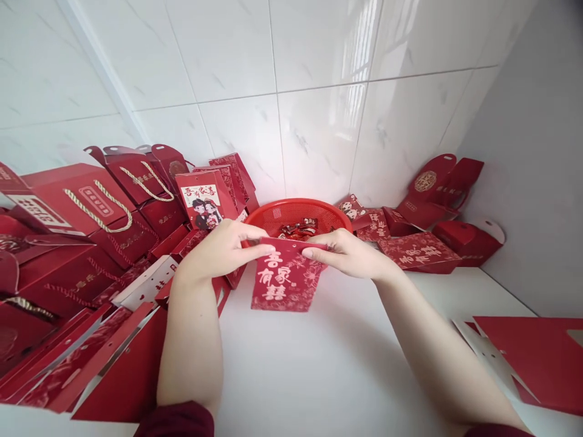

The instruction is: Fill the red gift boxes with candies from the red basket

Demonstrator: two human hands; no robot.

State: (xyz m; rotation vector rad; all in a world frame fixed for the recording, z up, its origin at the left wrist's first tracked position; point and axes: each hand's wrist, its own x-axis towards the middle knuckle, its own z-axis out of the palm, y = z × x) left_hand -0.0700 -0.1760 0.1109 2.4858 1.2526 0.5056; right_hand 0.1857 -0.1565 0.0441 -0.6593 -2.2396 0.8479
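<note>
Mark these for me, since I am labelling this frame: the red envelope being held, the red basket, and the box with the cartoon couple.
red envelope (285, 282), head view, printed front.
red basket (273, 212), head view, left rim.
cartoon-couple box (204, 203), head view, front picture.

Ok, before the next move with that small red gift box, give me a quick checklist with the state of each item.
1. Left hand grips the small red gift box at its top edge: ok.
2. Right hand grips the same edge: ok.
3. Box held upright over the white tabletop: ok.
4. Box top open or closed: cannot tell.
5. Red plastic basket behind the box holds wrapped candies: ok.
6. Anything inside the box: cannot tell.
</note>
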